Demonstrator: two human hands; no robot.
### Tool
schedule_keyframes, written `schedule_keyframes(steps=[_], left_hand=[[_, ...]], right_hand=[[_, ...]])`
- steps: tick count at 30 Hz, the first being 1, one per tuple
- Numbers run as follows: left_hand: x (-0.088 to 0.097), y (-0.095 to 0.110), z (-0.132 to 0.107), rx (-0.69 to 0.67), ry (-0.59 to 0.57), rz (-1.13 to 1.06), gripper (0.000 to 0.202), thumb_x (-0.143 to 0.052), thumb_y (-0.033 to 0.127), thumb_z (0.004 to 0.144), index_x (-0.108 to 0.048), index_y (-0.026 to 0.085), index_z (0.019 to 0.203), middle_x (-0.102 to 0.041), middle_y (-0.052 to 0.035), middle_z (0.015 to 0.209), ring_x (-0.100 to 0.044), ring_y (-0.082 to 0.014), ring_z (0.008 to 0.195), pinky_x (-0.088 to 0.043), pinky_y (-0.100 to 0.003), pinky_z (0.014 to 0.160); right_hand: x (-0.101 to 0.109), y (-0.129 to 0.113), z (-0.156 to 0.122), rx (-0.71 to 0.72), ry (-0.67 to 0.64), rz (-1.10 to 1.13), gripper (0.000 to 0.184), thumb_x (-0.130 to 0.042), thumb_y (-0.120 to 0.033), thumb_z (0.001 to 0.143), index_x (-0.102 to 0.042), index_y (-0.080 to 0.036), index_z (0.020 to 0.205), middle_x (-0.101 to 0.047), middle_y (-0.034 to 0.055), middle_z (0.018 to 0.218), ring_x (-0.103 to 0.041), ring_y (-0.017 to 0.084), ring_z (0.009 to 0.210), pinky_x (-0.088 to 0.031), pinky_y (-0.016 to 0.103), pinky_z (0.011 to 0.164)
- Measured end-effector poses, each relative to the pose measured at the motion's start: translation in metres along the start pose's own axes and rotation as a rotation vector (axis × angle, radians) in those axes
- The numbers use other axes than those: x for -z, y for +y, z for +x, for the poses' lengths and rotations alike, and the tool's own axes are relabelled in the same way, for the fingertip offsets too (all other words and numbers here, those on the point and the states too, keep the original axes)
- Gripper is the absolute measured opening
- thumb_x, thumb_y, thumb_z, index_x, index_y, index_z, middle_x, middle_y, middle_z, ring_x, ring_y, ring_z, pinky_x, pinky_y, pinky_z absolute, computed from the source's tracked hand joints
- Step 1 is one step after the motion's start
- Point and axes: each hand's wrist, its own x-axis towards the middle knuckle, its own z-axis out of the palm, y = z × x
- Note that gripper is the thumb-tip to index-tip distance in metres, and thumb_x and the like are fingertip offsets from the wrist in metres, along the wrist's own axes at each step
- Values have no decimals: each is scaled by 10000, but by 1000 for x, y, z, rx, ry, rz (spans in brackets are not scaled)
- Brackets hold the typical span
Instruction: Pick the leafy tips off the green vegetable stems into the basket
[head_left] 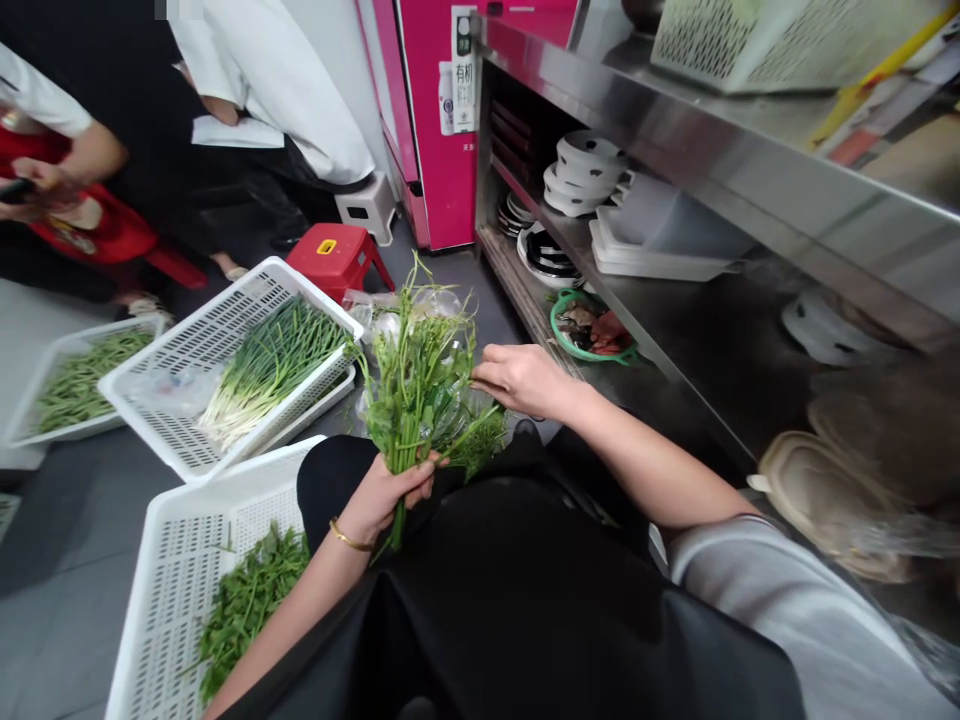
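Note:
My left hand (394, 490), with a gold bangle at the wrist, is closed around the stems of a bunch of leafy greens (405, 395). The bunch stands upright above my lap, leaves and thin stem tips fanning out at the top. Just right of it is my right hand (529, 380), its fingers pinched together by the leaves. Whatever lies between those fingertips is too small to make out. More greens (484, 440) show below the right hand. To the left of my left arm, a white perforated basket (142, 590) holds loose leafy greens (255, 590).
Scallions (277, 345) lie in another white basket (146, 430); green beans (90, 380) fill a tray beyond. A red stool (334, 265) stands ahead. Steel shelving (675, 130) with dishes and a green basket (559, 325) runs along the right. Two people are at upper left.

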Motion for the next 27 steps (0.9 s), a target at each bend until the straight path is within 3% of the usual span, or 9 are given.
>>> schedule_keyframes(steps=[3,6,11,13,16,18,20,23,27], left_hand=[[2,-2,1,31,7,-125,336,-717,327,670,-630,107,910,-595,-23,553,-436,-77,400,-294,-204,402],[4,-5,3,55,18,-196,340,-733,299,650,-622,113,912,-576,-9,529,-420,-68,387,-277,-193,391],[6,-9,5,54,-4,-195,304,-732,281,663,-626,110,890,-529,19,497,-373,-43,378,-256,-175,386],[4,-10,7,45,9,-131,269,-725,279,672,-631,105,854,-556,2,511,-390,-46,384,-272,-179,388],[-2,-11,11,30,12,-48,249,-719,291,677,-634,106,820,-582,-9,529,-402,-51,383,-281,-183,381],[-6,-12,13,23,20,-13,253,-721,294,674,-636,110,825,-587,-7,536,-411,-55,385,-288,-186,379],[-8,-12,13,21,34,18,258,-726,293,672,-640,112,835,-597,-8,545,-422,-60,386,-302,-190,382],[-6,-12,9,21,14,-7,247,-729,290,672,-647,110,820,-616,-25,574,-449,-69,402,-331,-198,395],[2,-13,3,5,-13,-187,305,-706,335,690,-650,113,892,-631,-45,615,-473,-81,410,-326,-199,381]], right_hand=[[-1,4,-5,15,0,121,289,-424,-296,913,-674,-158,869,-586,46,781,-500,102,632,-309,237,563],[1,10,-12,18,68,449,249,-469,-274,886,-672,-152,808,-603,34,751,-542,106,666,-385,230,611],[27,15,-28,-239,650,907,292,-419,-358,901,-622,-166,815,-591,39,798,-554,111,650,-431,240,558],[39,6,-29,-306,733,914,345,-354,-403,922,-604,-172,863,-581,41,808,-525,96,594,-405,232,520],[37,-16,-13,-299,420,840,354,-418,-465,888,-608,-167,869,-579,21,720,-489,92,561,-378,229,536],[21,-30,7,-352,163,701,352,-556,-503,794,-620,-160,841,-559,3,641,-472,103,562,-347,227,539],[0,-39,27,-437,17,556,353,-622,-499,732,-614,-148,763,-527,-3,598,-445,105,561,-307,225,536],[-27,-40,39,-475,-17,597,324,-614,-423,740,-545,-139,599,-438,-31,539,-378,82,543,-263,213,527],[-42,-26,26,-473,27,868,390,-593,-475,736,-524,-131,563,-372,-53,530,-332,65,533,-251,197,510]])
